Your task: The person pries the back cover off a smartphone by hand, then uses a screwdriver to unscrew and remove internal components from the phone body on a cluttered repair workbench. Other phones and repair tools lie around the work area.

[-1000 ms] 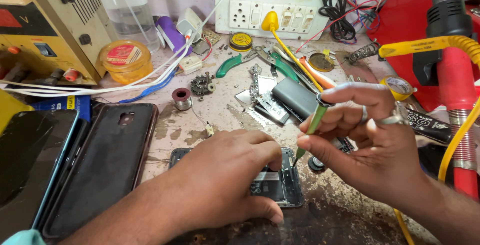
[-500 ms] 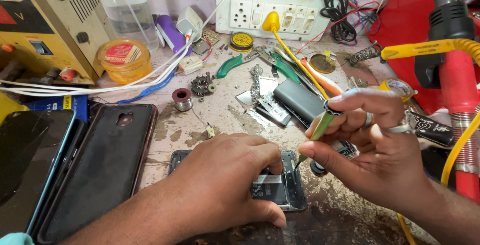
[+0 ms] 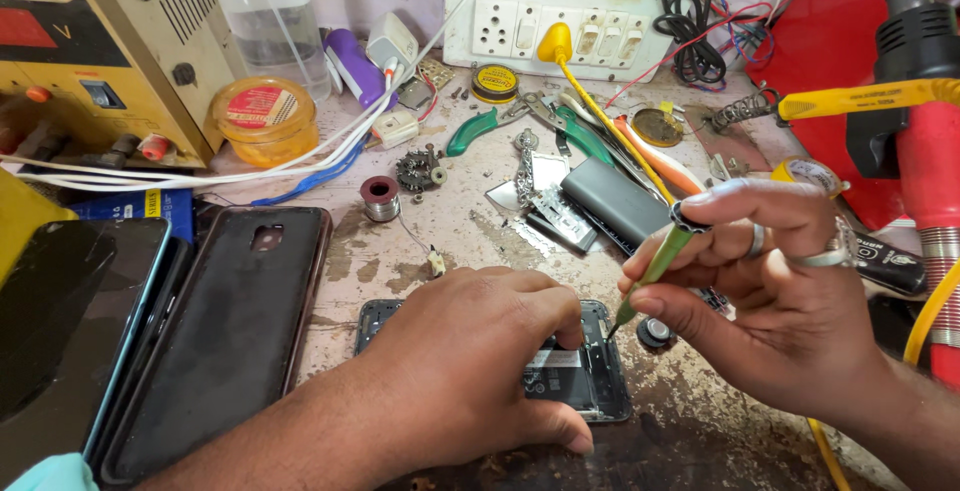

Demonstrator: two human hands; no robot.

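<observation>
The left hand lies flat, fingers together, pressing down on an opened phone at the near middle of the bench. The right hand pinches a green screwdriver between thumb and fingers, its tip touching the phone's right edge. A black case lies to the left, a solder spool farther back, and a grey battery just beyond the screwdriver.
</observation>
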